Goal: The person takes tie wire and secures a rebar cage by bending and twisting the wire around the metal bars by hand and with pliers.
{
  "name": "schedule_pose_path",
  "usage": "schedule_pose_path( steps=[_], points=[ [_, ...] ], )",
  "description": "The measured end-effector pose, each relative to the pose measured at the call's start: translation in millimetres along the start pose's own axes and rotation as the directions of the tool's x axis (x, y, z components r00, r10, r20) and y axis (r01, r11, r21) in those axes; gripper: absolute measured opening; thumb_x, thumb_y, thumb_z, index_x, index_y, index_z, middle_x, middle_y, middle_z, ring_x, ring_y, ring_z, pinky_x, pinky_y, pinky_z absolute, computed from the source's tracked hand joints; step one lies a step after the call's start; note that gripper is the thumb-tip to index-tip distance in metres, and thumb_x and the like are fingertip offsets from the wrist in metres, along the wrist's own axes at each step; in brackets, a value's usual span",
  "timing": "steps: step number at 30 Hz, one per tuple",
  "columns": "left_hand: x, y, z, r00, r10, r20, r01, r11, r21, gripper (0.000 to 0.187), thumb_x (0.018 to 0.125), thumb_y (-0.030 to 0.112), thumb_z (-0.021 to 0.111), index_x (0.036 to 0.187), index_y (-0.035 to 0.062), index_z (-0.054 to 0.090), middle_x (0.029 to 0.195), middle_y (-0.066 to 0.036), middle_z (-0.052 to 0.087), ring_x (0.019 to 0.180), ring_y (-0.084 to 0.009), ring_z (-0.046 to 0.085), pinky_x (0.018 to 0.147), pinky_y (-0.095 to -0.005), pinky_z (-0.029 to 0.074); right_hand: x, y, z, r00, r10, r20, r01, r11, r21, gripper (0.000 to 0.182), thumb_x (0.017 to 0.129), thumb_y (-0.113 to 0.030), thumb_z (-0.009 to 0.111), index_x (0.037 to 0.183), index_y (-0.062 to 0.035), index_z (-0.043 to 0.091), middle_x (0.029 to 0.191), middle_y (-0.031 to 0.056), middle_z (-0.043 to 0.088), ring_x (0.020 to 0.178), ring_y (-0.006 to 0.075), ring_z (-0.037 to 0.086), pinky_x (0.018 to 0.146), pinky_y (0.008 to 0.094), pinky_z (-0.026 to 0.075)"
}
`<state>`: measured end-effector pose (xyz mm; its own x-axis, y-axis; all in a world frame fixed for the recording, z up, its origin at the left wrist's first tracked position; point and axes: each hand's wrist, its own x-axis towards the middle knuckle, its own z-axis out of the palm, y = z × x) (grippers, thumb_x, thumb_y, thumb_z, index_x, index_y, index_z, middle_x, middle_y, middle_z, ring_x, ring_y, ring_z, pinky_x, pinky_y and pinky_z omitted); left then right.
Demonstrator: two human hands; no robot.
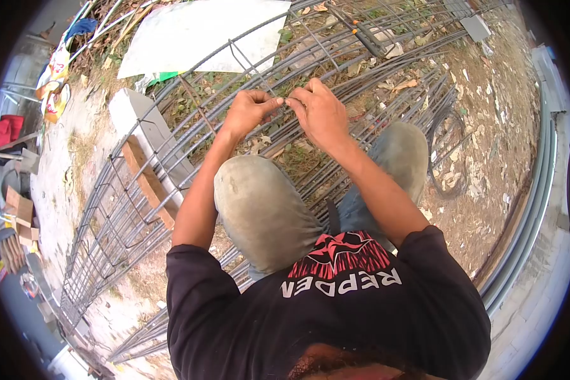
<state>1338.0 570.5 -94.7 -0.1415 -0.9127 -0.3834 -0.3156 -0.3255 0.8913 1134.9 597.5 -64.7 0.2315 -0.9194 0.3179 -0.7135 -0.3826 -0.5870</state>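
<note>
My left hand (252, 113) and my right hand (318, 113) meet over a rebar cage (215, 95), thumbs and fingertips pinched almost against each other. Whatever lies between the fingertips is too small to make out. Long steel bars run diagonally beneath both hands, with square stirrups (196, 104) crossing them. Beyond my right hand, a dark tool with orange marks (364, 37) rests on the bars. My knees are bent on either side, close below the wrists.
A white block (149, 130) and a wooden piece (147, 180) support the cage at left. A white sheet (202, 38) lies beyond it. Coiled wire (449, 158) sits on the littered ground at right, near long grey pipes (538, 171). Cardboard (20, 209) stands far left.
</note>
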Motion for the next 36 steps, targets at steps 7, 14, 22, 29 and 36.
schedule_pose_path(
  steps=[7, 14, 22, 29, 36],
  points=[
    [0.4, -0.4, 3.0, 1.0, 0.006, -0.009, -0.007, 1.0, -0.002, 0.034, 0.092, 0.032, 0.082, 0.085, -0.0002, 0.075, 0.066, -0.001, 0.064, 0.059, -0.0083, 0.056, 0.055, -0.0274, 0.041, -17.2, 14.9, 31.0, 0.978, 0.206, -0.024, -0.197, 0.958, 0.206, 0.021, 0.1, -0.027, 0.065, 0.099, -0.0075, 0.072, 0.092, 0.0144, 0.068, 0.085, 0.0392, 0.066, 0.072, 0.0486, 0.051],
    [1.3, -1.2, 1.9, 1.0, 0.018, 0.003, -0.018, 1.0, 0.014, 0.032, 0.092, 0.031, 0.082, 0.084, -0.0002, 0.075, 0.067, -0.002, 0.065, 0.06, -0.0088, 0.057, 0.055, -0.0272, 0.04, -12.4, 18.7, 41.7, 0.971, 0.238, -0.004, -0.223, 0.914, 0.34, 0.024, 0.1, -0.025, 0.064, 0.097, -0.0031, 0.072, 0.079, 0.0164, 0.067, 0.073, 0.0381, 0.065, 0.066, 0.0469, 0.049],
    [6.6, -4.6, 2.1, 1.0, -0.004, -0.004, 0.004, 1.0, 0.005, 0.031, 0.092, 0.03, 0.082, 0.083, 0.0005, 0.075, 0.067, -0.003, 0.066, 0.058, -0.0089, 0.055, 0.054, -0.0274, 0.04, -3.9, 40.5, 37.5, 0.546, 0.406, 0.733, -0.833, 0.173, 0.525, 0.03, 0.103, -0.027, 0.06, 0.084, -0.0051, 0.065, 0.06, -0.0058, 0.048, 0.049, 0.0069, 0.038, 0.045, 0.0276, 0.029],
    [2.4, 4.8, 4.1, 1.0, -0.007, -0.017, 0.007, 1.0, -0.023, 0.032, 0.091, 0.026, 0.083, 0.078, -0.0021, 0.074, 0.063, -0.005, 0.066, 0.056, -0.01, 0.055, 0.052, -0.0295, 0.042, -28.7, 31.4, 30.0, 0.48, 0.055, 0.876, -0.853, -0.204, 0.48, 0.031, 0.108, -0.029, 0.055, 0.086, -0.0082, 0.061, 0.058, -0.0064, 0.043, 0.049, 0.0056, 0.036, 0.045, 0.0251, 0.027],
    [-1.4, 4.0, 3.9, 0.995, -0.097, 0.007, 0.098, 0.995, -0.018, 0.043, 0.095, 0.038, 0.075, 0.102, -0.0034, 0.076, 0.088, -0.01, 0.075, 0.076, -0.0147, 0.068, 0.066, -0.0295, 0.052, 17.5, 43.1, -32.3, 0.751, 0.27, 0.603, -0.451, 0.876, 0.169, 0.034, 0.102, -0.034, 0.063, 0.1, -0.0015, 0.074, 0.069, 0.0042, 0.065, 0.061, 0.0144, 0.058, 0.062, 0.0318, 0.049]
  ],
)
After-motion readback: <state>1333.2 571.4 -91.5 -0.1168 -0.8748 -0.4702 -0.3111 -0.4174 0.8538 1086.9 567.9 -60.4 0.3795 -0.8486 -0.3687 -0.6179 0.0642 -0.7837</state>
